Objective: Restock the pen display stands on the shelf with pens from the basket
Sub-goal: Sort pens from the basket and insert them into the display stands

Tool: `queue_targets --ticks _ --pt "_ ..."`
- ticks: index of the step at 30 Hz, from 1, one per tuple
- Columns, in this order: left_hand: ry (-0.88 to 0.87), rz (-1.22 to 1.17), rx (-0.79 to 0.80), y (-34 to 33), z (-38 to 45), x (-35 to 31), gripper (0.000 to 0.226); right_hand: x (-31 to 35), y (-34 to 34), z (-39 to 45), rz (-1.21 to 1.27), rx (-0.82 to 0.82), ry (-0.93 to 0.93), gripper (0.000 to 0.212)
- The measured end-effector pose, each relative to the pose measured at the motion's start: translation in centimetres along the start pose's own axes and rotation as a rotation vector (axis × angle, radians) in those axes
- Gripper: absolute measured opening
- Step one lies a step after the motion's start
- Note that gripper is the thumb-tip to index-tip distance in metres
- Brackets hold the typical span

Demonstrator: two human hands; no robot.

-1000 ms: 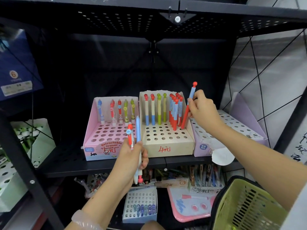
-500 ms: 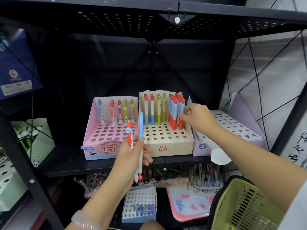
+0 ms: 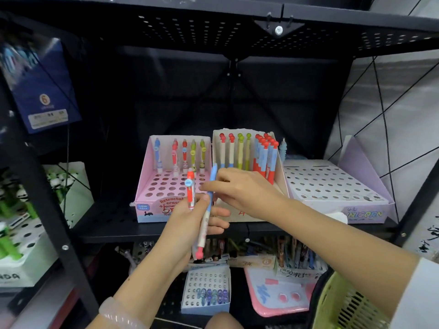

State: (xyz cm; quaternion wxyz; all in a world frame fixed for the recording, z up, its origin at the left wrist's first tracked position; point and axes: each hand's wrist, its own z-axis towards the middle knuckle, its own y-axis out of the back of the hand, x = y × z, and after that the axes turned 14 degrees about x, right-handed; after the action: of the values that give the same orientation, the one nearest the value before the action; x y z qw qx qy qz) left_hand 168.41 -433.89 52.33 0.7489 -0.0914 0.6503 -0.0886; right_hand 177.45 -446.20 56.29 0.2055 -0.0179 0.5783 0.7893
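Observation:
My left hand (image 3: 187, 224) holds two pens upright in front of the shelf: a short red pen (image 3: 190, 188) and a long blue-and-white pen (image 3: 204, 226) with a pink end pointing down. My right hand (image 3: 247, 191) has reached across and pinches the top of the blue-and-white pen. Behind the hands stand a pink display stand (image 3: 152, 186) with one back row of pens, a beige display stand (image 3: 244, 216) with several red, blue and green pens, and a lilac display stand (image 3: 332, 186) with bare holes. The green basket (image 3: 342, 305) sits at the lower right.
The black shelf board (image 3: 111, 219) carries the stands under a low perforated shelf above. A small white box of blue items (image 3: 206, 293) and a pink tray (image 3: 273, 298) lie on the shelf below. Green-and-white panda stands (image 3: 21, 233) fill the left bay beyond a black upright.
My right hand set its red-and-blue pen into the beige stand, then drew back left to the blue-and-white pen in my left hand. My left hand has stayed roughly in place.

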Motion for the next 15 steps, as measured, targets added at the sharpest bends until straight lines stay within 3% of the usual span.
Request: queue_targets --ticks 3,8,11,15 --pt "0.0 -0.004 -0.001 0.6 -0.4 -0.1 0.027 -0.1 -0.4 0.6 0.045 -0.052 -0.053 0.017" --pt "-0.074 0.187 -0.151 2.4 -0.1 -0.1 0.016 0.6 -0.8 1.4 0.941 -0.058 -0.527 0.017" --pt "-0.05 0.249 -0.115 2.5 0.0 -0.1 0.016 1.3 -0.8 1.6 1.26 -0.019 -0.565 0.02" --pt "-0.023 0.261 -0.112 1.9 0.5 0.0 0.013 2.0 -0.8 1.9 1.328 0.023 -0.524 0.021"
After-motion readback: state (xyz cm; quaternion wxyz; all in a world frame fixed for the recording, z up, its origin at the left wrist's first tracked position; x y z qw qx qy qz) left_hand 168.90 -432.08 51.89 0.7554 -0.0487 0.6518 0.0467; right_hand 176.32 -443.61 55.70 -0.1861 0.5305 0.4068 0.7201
